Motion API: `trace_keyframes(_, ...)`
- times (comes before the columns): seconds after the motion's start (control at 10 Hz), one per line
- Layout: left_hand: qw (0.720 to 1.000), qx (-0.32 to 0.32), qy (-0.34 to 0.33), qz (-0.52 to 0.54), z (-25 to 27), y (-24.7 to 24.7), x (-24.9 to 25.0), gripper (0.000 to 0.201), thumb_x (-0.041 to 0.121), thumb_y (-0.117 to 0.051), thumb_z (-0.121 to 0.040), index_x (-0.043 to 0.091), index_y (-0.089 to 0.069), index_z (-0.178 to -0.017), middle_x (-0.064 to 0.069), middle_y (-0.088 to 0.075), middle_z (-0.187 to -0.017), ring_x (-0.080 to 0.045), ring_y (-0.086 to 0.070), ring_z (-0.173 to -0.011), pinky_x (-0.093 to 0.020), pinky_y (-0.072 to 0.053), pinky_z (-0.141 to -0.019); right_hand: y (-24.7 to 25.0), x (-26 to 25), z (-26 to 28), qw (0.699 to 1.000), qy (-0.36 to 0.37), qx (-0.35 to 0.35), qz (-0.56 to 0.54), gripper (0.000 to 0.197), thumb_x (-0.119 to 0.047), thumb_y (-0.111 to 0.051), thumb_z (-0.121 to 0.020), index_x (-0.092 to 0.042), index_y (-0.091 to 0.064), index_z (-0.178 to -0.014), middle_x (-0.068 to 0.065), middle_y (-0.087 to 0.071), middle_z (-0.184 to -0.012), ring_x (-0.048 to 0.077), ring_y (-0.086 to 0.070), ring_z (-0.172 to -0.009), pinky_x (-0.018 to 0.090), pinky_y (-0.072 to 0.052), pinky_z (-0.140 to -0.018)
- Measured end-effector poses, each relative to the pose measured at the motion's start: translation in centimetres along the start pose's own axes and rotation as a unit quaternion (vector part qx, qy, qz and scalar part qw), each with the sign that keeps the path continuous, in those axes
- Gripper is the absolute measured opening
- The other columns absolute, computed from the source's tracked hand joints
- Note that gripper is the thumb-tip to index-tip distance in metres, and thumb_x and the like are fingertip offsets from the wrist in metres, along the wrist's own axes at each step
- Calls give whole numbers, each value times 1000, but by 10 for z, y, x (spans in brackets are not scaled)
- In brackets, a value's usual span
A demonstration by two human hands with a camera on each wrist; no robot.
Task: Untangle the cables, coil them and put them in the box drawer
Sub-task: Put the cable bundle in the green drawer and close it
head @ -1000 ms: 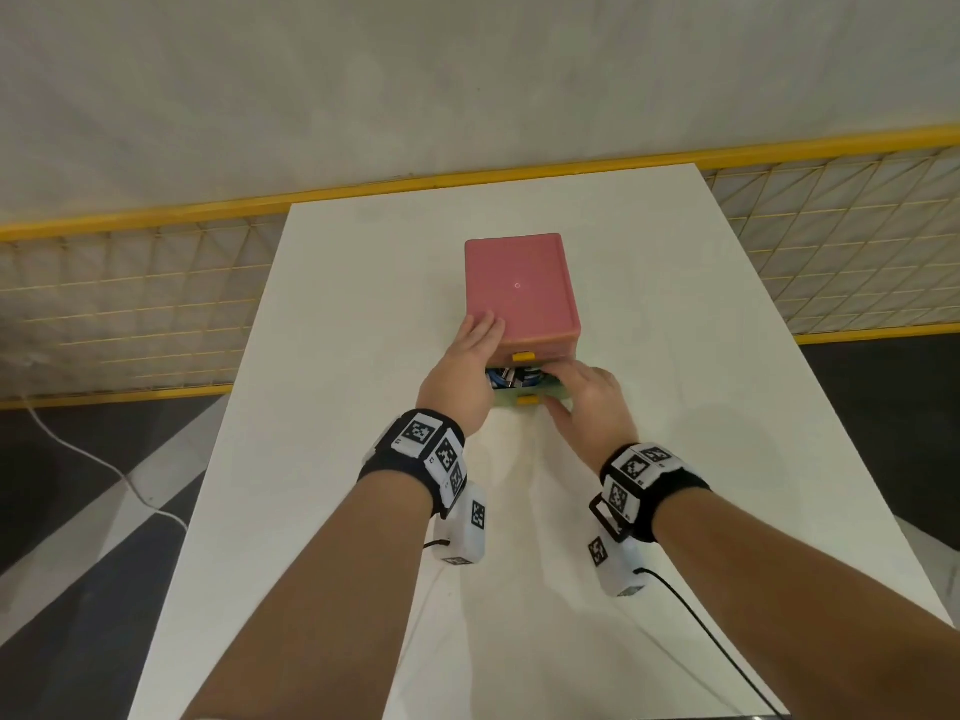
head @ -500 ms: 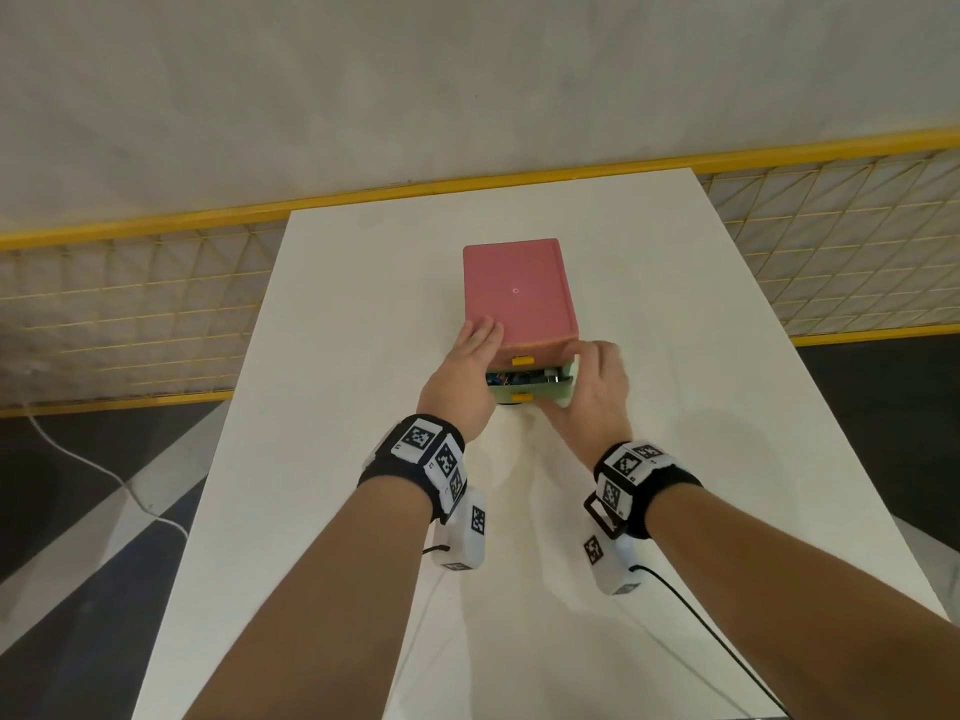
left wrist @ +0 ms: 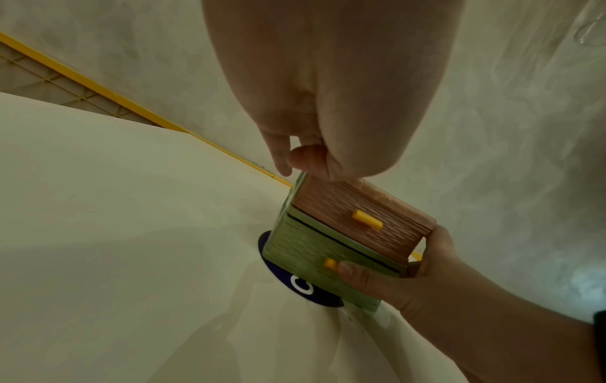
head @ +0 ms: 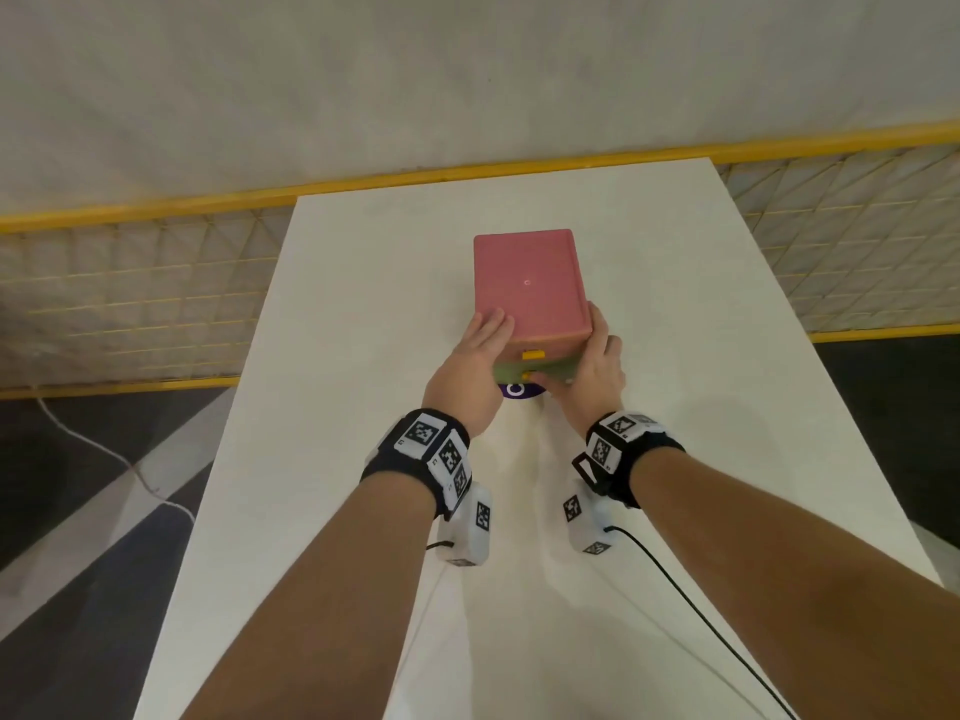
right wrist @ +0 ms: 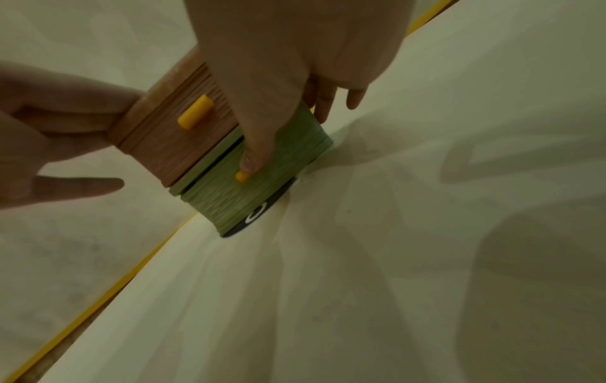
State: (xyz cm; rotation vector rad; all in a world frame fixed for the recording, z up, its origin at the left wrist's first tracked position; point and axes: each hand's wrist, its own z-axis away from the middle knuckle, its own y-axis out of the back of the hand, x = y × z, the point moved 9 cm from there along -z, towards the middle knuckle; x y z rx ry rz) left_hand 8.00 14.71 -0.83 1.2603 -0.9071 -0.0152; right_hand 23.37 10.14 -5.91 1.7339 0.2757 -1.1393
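A pink box [head: 527,288] stands mid-table with two drawers, both pushed in: a pink upper drawer [left wrist: 354,225] and a green lower drawer [left wrist: 315,254], each with a yellow handle. My left hand [head: 470,366] lies with straight fingers against the box's left side and top edge. My right hand [head: 597,366] lies along the box's right side, and its thumb [right wrist: 252,160] presses the front of the green drawer [right wrist: 229,197] beside the handle. No cables show in any view.
The box sits on a dark purple round sticker [head: 516,391] on the white table [head: 337,459]. Yellow mesh fencing [head: 130,304] runs along both sides beyond the table. A black wrist-camera cable [head: 701,615] trails over the near right of the table.
The green drawer, open with cables visible inside a second ago, has slid in flush. My right hand moved from its front edge to the box's right side, thumb on the front.
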Motion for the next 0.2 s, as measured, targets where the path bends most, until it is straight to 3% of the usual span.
trace_keyframes(0.1, 1000, 2, 3, 5, -2, 6, 2, 78, -15, -38, -82, 20, -29, -152, 6, -21, -161, -9, -10, -149, -22, -16, -116, 9, -10, 3, 1000, -6, -16, 11, 109, -30, -82, -64, -28, -11, -146, 7, -42, -123, 26, -51, -107, 47, -39, -96)
trace_keyframes(0.2, 991, 101, 18, 82, 1, 34, 9, 64, -12, -39, -86, 15, -45, -144, 0, -38, -153, -12, -33, -141, -22, -23, -116, 24, -29, 0, 999, 36, -12, 23, 97, -5, -64, -72, -29, -7, -147, 8, -37, -120, 26, -48, -102, 52, -40, -98)
